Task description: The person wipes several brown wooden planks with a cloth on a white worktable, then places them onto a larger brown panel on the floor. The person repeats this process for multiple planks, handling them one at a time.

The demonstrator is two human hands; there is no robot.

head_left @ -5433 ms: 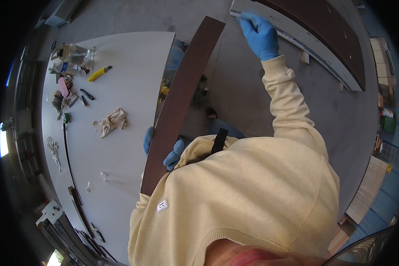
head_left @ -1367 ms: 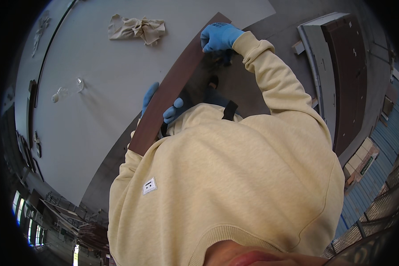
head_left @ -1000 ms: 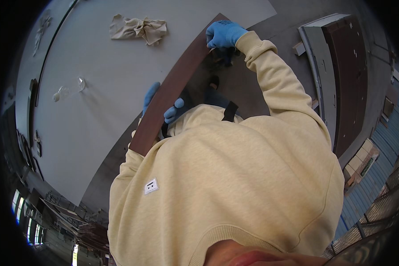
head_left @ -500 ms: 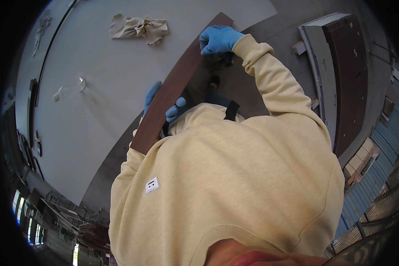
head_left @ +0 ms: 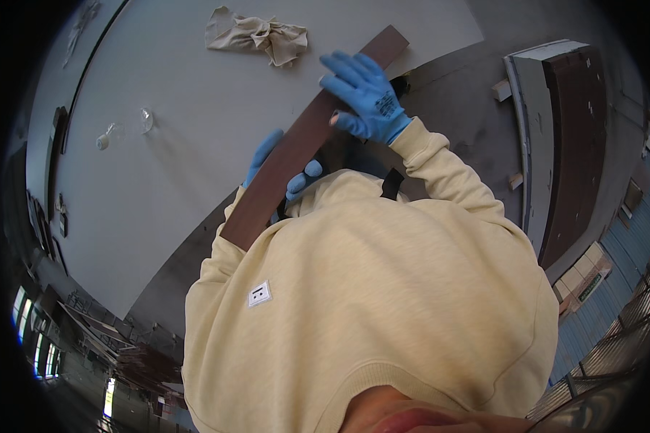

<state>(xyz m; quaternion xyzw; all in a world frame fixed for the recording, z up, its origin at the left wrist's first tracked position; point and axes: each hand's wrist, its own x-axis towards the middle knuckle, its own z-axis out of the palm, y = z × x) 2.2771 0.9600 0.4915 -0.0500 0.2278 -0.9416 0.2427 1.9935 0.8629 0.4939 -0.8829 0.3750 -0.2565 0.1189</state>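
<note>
A long, narrow dark-brown board (head_left: 296, 151) slants across the middle, over the near edge of the pale tabletop. My left hand (head_left: 264, 156), in a blue glove, grips it from below toward its lower end; fingertips show along both sides, while the palm is hidden under the board. Across the board's upper part lies my right hand (head_left: 368, 97), also blue-gloved, its fingers stretched out and the thumb apart. Whether the right palm presses on the surface or hovers just over it, I cannot tell.
On the pale tabletop (head_left: 188, 166) lie a crumpled beige cloth (head_left: 260, 36) and a clear plastic bottle (head_left: 123, 130). A stack of large grey and brown panels (head_left: 574, 144) stands at the right. Dark strips (head_left: 56, 162) lie along the far left.
My right hand has opened from its closed grip at the board's upper end and moved slightly down and right. The left hand keeps its hold. The whole view has shifted a little.
</note>
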